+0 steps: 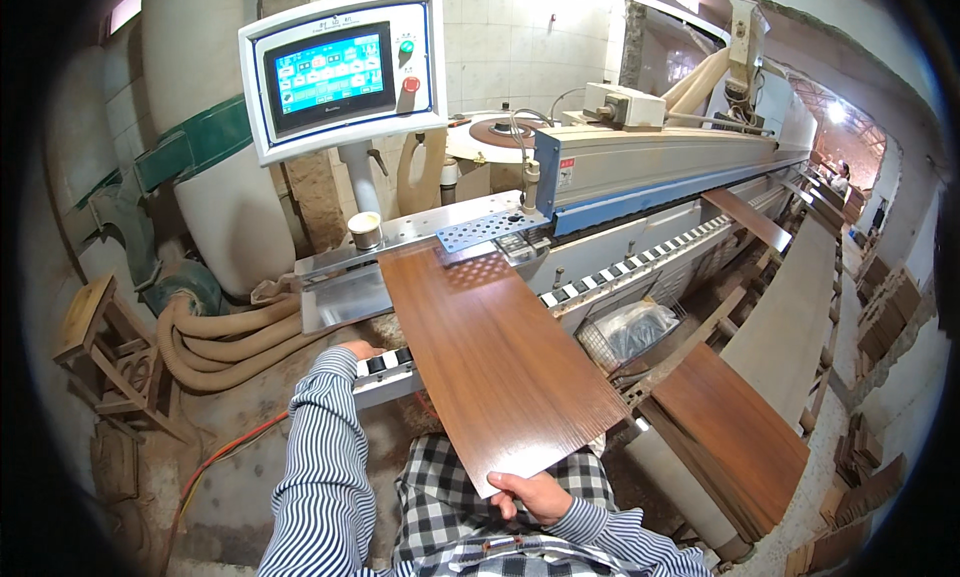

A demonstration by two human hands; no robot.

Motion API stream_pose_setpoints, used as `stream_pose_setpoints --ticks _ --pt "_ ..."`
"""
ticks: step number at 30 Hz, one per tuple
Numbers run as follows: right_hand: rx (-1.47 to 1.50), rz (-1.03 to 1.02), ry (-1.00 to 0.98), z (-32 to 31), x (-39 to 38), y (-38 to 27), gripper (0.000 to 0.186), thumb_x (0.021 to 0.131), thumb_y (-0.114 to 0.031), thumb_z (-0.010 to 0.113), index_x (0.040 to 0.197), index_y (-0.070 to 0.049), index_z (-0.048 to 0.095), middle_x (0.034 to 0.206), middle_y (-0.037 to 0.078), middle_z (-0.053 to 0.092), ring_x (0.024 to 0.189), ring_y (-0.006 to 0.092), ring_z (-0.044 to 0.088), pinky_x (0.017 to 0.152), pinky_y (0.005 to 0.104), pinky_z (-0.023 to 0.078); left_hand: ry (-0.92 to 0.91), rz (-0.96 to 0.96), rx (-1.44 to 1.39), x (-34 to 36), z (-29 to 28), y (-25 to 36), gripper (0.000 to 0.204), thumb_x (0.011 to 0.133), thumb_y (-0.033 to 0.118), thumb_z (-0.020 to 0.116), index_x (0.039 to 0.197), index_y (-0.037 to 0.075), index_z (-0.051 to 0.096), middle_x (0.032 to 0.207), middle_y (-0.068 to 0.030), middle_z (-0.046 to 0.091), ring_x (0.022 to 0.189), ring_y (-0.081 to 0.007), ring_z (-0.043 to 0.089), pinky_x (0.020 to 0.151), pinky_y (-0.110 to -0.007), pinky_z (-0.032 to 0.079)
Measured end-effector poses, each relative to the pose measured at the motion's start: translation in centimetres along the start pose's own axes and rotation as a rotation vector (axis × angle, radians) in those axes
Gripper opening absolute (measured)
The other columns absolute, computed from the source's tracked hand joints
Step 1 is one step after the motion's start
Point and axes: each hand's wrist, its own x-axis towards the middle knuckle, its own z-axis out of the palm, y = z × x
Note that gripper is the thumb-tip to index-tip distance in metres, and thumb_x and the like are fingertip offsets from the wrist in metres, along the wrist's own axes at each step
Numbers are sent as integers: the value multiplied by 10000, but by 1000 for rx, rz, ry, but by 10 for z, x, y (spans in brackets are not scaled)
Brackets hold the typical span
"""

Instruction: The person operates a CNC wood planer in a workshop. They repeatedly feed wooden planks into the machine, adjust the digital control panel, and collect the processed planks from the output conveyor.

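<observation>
A long brown wood-grain panel [490,337] lies in front of me, its far end on the metal bed of a long edge banding machine [680,172], under a blue perforated plate [490,231]. At its near left corner my right hand [538,497] grips the edge, thumb on top and fingers curled beneath. My left hand [362,350] is beside the roller rail [388,365], left of the panel. The sleeve and rail hide most of its fingers, so its grip does not show.
A control screen [333,75] on a post stands at the far left. Near the bed sits a small round tin [366,230]. To the right, brown panels [740,437] are stacked beside a roller conveyor [790,327]. Ribbed hoses [225,352] and a wooden stool [112,342] occupy the left side.
</observation>
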Motion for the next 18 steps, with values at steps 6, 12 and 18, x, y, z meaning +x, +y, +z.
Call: stream_pose_setpoints --ticks 6,12,18 --pt "62 -48 70 -6 -3 -2 286 830 -239 606 838 42 553 634 85 583 442 97 528 398 182 403 -4 -1 -2 3 -2 1 544 848 506 412 1124 59 554 1134 -131 565 1054 -293 513 913 -351 365" --pt "68 -199 117 -30 -9 -15 251 828 -188 597 913 38 527 646 82 588 430 93 530 370 167 400 -5 -6 -5 6 -2 1 544 847 507 413 1125 60 554 1131 -131 567 1050 -292 514 911 -351 366" --pt "79 -300 242 -61 -15 -28 231 822 -199 601 847 28 566 600 74 593 405 97 534 344 171 407 -11 -10 -5 7 -1 0 544 847 508 414 1125 61 554 1128 -130 568 1046 -291 516 909 -350 367"
